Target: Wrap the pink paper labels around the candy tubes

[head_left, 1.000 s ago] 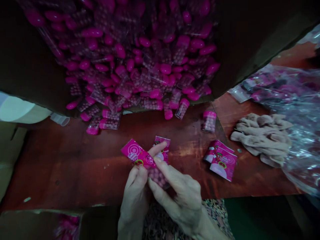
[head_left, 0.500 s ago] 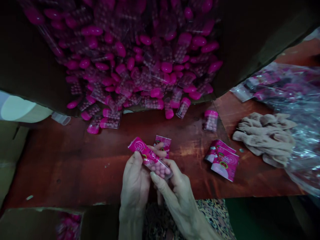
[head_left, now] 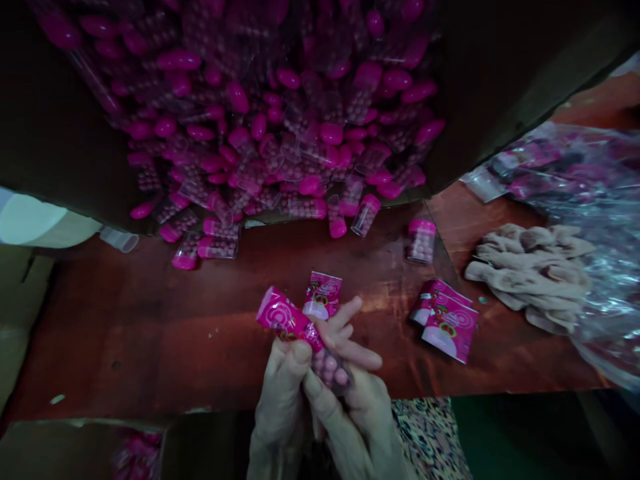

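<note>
Low over the front of the table, both hands work on one small clear candy jar [head_left: 333, 371] filled with pink balls. A pink printed sleeve [head_left: 286, 319] covers its upper end and sticks out beyond it, up and to the left. My left hand [head_left: 281, 387] pinches the sleeve's lower side, thumb on top. Around the jar's bare end, my right hand [head_left: 363, 407] grips with its thumb, while its other fingers stretch out to the right. Just behind them a flat printed sleeve [head_left: 321, 295] lies on the table.
A large cardboard box [head_left: 480, 113] full of pink-capped candy jars [head_left: 300, 147] opens toward me. Several jars lie at its mouth. On the right are a standing jar [head_left: 421, 241], more flat sleeves [head_left: 447, 327], a crumpled beige glove [head_left: 533, 273] and a clear plastic bag [head_left: 610, 267].
Both hands have come slightly down and to the right with the jar. My right fingers have spread outward, and the sleeve's free end looks rounder than before.
</note>
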`<act>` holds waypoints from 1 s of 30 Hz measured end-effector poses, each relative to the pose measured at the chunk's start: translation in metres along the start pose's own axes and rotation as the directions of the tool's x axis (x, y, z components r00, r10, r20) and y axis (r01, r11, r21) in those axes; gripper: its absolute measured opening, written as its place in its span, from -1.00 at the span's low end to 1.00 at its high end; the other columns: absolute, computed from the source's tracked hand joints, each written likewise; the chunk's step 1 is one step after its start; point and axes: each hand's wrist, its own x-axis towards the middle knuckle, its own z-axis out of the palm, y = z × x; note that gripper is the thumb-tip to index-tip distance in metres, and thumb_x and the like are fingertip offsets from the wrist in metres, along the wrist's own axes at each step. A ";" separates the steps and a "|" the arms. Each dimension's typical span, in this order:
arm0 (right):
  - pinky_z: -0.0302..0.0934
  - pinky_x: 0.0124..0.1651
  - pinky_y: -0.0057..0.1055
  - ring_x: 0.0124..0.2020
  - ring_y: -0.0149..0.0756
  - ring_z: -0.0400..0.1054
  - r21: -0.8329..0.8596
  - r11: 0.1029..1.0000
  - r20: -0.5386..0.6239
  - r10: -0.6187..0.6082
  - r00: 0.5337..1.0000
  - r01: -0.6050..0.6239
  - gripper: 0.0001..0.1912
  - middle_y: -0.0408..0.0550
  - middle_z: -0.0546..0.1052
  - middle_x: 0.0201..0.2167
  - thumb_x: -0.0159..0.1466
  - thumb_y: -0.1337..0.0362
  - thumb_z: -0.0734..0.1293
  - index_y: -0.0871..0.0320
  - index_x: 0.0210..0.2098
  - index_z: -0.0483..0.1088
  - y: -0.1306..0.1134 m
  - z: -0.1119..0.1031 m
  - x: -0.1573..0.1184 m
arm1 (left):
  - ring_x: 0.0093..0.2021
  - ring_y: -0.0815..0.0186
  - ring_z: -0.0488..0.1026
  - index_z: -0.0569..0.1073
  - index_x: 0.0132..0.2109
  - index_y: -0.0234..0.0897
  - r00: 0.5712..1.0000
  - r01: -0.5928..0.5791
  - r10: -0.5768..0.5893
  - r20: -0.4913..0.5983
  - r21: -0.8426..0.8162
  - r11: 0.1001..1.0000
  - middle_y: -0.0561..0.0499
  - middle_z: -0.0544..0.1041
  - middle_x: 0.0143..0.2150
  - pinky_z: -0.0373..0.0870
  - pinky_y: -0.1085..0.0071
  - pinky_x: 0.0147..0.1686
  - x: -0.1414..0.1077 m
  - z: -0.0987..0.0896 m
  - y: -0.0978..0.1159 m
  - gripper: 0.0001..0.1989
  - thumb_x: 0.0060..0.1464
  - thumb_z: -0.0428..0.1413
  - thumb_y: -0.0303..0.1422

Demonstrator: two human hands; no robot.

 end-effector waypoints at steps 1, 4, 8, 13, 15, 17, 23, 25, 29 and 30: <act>0.13 -0.68 -0.56 -0.73 -0.48 0.17 0.044 0.998 -0.002 0.035 0.999 -0.034 -0.74 -0.22 0.30 -0.71 0.24 0.09 0.23 0.17 -0.41 0.35 0.000 0.001 0.002 | 0.00 0.02 0.41 0.52 -0.29 -0.23 1.000 0.015 -0.015 0.008 -0.001 1.000 -0.12 0.59 -0.22 0.31 0.09 -0.03 0.000 -0.001 0.001 -0.74 -0.04 0.13 -0.14; 0.04 -0.73 -0.60 -0.76 -0.54 0.09 0.196 0.968 0.014 0.158 0.987 -0.158 -0.67 -0.27 0.24 -0.73 0.23 0.02 0.23 0.20 -0.35 0.34 -0.001 0.004 0.009 | 0.00 0.06 0.41 0.52 -0.20 -0.27 0.998 0.028 -0.029 0.053 0.016 0.999 -0.16 0.56 -0.12 0.31 0.16 -0.01 0.003 0.000 0.005 -0.66 -0.01 0.10 -0.12; -0.10 -0.80 -0.65 -0.80 -0.59 -0.02 0.270 0.923 0.173 0.232 0.957 -0.273 -0.60 -0.30 0.22 -0.72 0.27 -0.03 0.14 0.20 -0.25 0.31 -0.007 0.002 0.015 | -0.25 0.24 0.51 0.51 -0.12 -0.28 1.000 0.010 -0.010 -0.008 0.054 0.998 -0.17 0.55 -0.08 0.45 0.41 -0.29 0.007 0.003 0.011 -0.65 0.06 0.04 -0.16; 0.18 -0.67 -0.57 -0.69 -0.45 0.21 0.089 0.987 -0.043 0.134 0.990 -0.130 -0.59 -0.20 0.31 -0.70 0.30 0.00 0.09 0.16 -0.28 0.41 -0.013 0.002 0.013 | -0.51 0.40 0.46 0.50 -0.08 -0.25 0.989 0.007 0.015 -0.146 0.147 0.989 -0.12 0.58 -0.16 0.32 0.55 -0.62 -0.001 0.009 0.003 -0.70 0.10 0.02 -0.25; 0.30 -0.55 -0.50 -0.60 -0.37 0.33 -0.004 1.000 -0.147 0.028 0.989 -0.029 -0.60 -0.10 0.44 -0.60 0.31 0.02 0.09 0.14 -0.23 0.43 -0.007 0.005 0.007 | -0.33 0.31 0.50 0.52 -0.11 -0.23 0.982 -0.033 0.063 -0.181 0.162 0.986 -0.09 0.59 -0.17 0.41 0.47 -0.39 -0.006 0.009 -0.002 -0.73 0.09 0.04 -0.26; 0.36 -0.43 -0.46 -0.48 -0.30 0.42 -0.114 0.993 -0.269 -0.038 0.962 0.007 -0.64 -0.02 0.52 -0.47 0.31 0.07 0.12 0.12 -0.13 0.41 0.001 0.008 0.000 | -0.22 0.26 0.49 0.53 -0.15 -0.21 0.975 -0.049 0.085 -0.203 0.174 0.984 -0.04 0.60 -0.20 0.40 0.42 -0.22 -0.010 0.008 -0.005 -0.78 0.07 0.07 -0.29; 0.35 -0.47 -0.48 -0.46 -0.28 0.46 -0.163 0.986 -0.279 -0.084 0.956 0.039 -0.67 -0.03 0.55 -0.45 0.32 0.14 0.13 0.16 -0.09 0.40 0.014 0.016 -0.003 | -0.15 0.21 0.46 0.52 -0.14 -0.27 0.988 0.046 -0.027 -0.155 0.116 0.992 -0.11 0.58 -0.16 0.36 0.35 -0.13 -0.008 0.001 -0.002 -0.76 0.09 0.04 -0.32; 0.35 -0.48 -0.51 -0.44 -0.29 0.47 -0.162 0.985 -0.255 -0.096 0.962 0.055 -0.66 -0.04 0.55 -0.45 0.33 0.13 0.11 0.15 -0.08 0.39 0.014 0.016 0.001 | -0.13 0.22 0.45 0.49 -0.10 -0.28 0.990 0.036 -0.023 -0.139 0.095 0.995 -0.12 0.56 -0.11 0.34 0.35 -0.11 -0.004 0.000 0.000 -0.74 0.12 0.00 -0.33; 0.34 -0.47 -0.50 -0.50 -0.31 0.44 -0.309 0.950 -0.134 -0.096 0.986 0.051 -0.65 -0.07 0.52 -0.51 0.32 0.09 0.10 0.15 -0.18 0.41 0.012 0.004 0.007 | -0.17 0.23 0.46 0.49 -0.13 -0.31 0.985 -0.044 0.064 -0.163 0.124 0.991 -0.12 0.56 -0.17 0.36 0.35 -0.14 0.004 -0.003 0.001 -0.73 0.13 -0.02 -0.29; 0.31 -0.49 -0.49 -0.54 -0.32 0.41 -0.332 0.939 -0.066 -0.116 0.991 0.088 -0.61 -0.09 0.50 -0.55 0.33 0.07 0.07 0.16 -0.25 0.41 0.010 -0.003 0.010 | -0.21 0.23 0.47 0.50 -0.17 -0.32 0.978 -0.067 0.096 -0.185 0.153 0.986 -0.12 0.57 -0.21 0.37 0.35 -0.17 0.006 -0.005 0.001 -0.74 0.11 0.00 -0.28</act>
